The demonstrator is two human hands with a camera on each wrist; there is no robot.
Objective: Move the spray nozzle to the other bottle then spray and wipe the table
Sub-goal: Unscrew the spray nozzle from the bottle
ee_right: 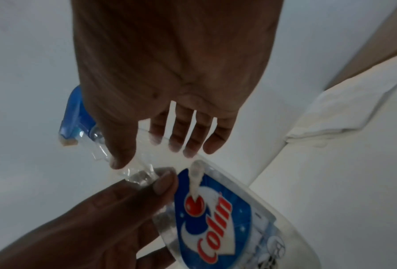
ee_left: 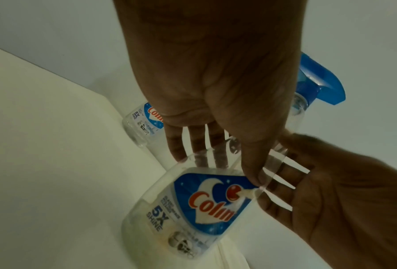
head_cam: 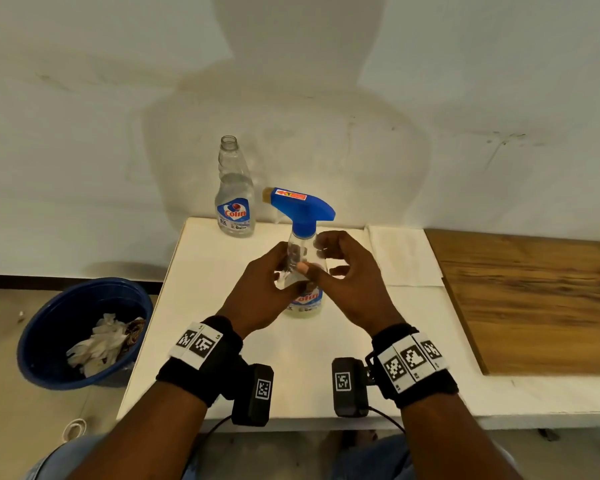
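Observation:
On the white table [head_cam: 201,358] stands a clear Colin bottle [head_cam: 307,303] topped by the blue spray nozzle [head_cam: 302,206]. My left hand [head_cam: 291,261] grips its body, with the thumb on the front and the fingers behind. My right hand [head_cam: 329,258] lies against the bottle's right side below the nozzle; its thumb touches the neck and its spread, nearly straight fingers sit behind the shoulder. In the left wrist view the bottle's label [ee_left: 213,200] faces me. A second Colin bottle [head_cam: 235,188], open with no cap, stands at the table's back edge.
A folded white cloth [head_cam: 402,254] lies on the table just right of the bottles. Further right a wooden board [head_cam: 534,299] covers the table. On the floor to the left stands a blue bin [head_cam: 56,362] holding crumpled tissue. A white wall rises behind the table.

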